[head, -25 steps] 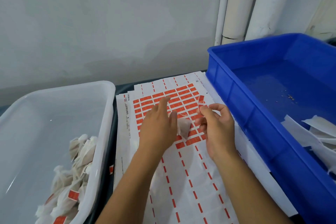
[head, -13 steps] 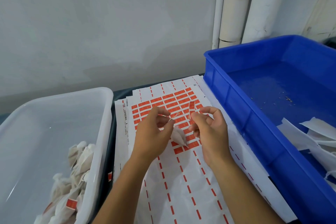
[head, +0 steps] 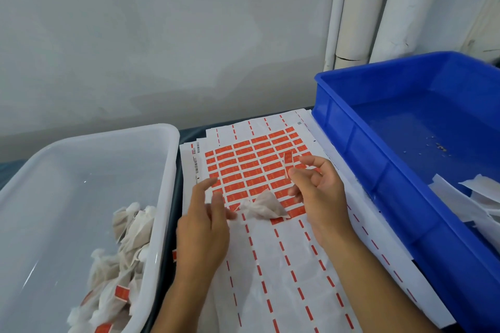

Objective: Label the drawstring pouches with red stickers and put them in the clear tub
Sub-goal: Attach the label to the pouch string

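A small white drawstring pouch (head: 263,207) lies low over the red sticker sheet (head: 243,167), between my hands. My left hand (head: 205,227) is blurred; its fingertips meet the pouch's tied left end and seem to pinch it. To the right of the pouch, my right hand (head: 319,197) pinches a peeled red sticker (head: 288,160) upright between thumb and forefinger. The clear tub (head: 173,176) stands on the left and holds several labelled pouches (head: 127,257).
A blue crate (head: 357,149) stands on the right with white paper scraps (head: 470,197) in its near corner. Stacked backing sheets with red dashes (head: 284,278) cover the table between tub and crate. White pipes (head: 357,21) run up the wall behind.
My left hand has slid down and to the left, away from my right hand. The pouch now stretches out sideways between them. The right hand has kept the sticker.
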`<state>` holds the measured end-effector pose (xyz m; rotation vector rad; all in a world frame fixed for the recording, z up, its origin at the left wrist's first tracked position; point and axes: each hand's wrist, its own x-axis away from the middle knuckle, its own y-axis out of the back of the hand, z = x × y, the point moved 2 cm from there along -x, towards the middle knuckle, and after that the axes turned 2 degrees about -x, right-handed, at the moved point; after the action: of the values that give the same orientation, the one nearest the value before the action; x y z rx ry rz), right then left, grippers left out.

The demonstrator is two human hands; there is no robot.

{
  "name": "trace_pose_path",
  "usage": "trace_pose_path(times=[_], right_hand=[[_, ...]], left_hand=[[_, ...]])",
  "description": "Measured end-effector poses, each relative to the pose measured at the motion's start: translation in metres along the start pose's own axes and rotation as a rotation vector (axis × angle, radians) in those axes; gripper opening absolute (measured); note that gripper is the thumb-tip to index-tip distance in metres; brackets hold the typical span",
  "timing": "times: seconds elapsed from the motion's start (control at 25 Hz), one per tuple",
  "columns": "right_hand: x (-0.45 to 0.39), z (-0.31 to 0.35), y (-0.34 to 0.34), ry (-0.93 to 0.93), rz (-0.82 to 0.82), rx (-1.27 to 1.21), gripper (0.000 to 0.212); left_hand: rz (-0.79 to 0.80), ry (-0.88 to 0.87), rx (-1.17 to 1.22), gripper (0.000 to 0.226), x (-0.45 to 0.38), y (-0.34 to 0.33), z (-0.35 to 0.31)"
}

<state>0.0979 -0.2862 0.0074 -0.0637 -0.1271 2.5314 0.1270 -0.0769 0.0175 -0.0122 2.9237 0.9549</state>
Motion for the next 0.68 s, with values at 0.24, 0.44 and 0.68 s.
trace_pose_path(times=[0.24,0.44,0.68], right_hand=[[0.003,-0.001,-0.003,0.023,0.007,0.037,0.023],[0.006,0.002,-0.005,0.035,0.036,0.042,0.023],[0.011,0.005,-0.009,0.047,0.078,0.084,0.02]], left_hand=[[0.298,0.07,-0.077,0.067,0.016,-0.028,-0.005],[0.186,0.042,-0.143,0.062,0.012,-0.034,0.003],[0.099,0.016,-0.15,0.065,0.009,-0.027,0.01]])
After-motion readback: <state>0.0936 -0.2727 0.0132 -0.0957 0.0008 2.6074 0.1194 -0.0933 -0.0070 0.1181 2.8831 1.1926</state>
